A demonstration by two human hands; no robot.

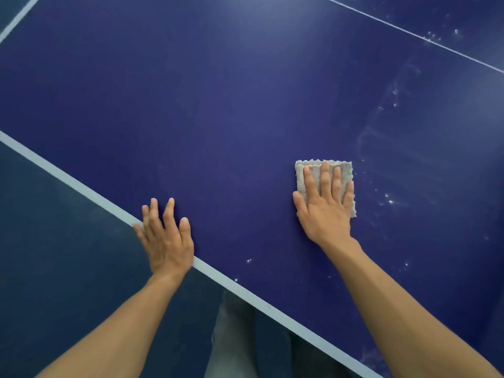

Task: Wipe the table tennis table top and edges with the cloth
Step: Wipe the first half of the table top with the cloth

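Cloth: a grey, nubbly cloth (344,166), folded to a rough square, lies flat on the blue table tennis table top (218,105).
Right hand: the right hand (326,205) presses palm-down on the cloth, fingers (325,178) straight and slightly spread, forearm stretched out over the table.
Left hand: well left of the cloth, the left hand (166,241) rests flat with its fingers spread, lying across the white edge line (68,175).
Dust: pale streaks (381,148) and white specks (391,201) lie just right of the cloth.
Centre line: a thin white line (409,32) runs far beyond the cloth.
Below the edge: dark floor (54,255) and a grey trouser leg (231,336), nearer the person than the cloth.
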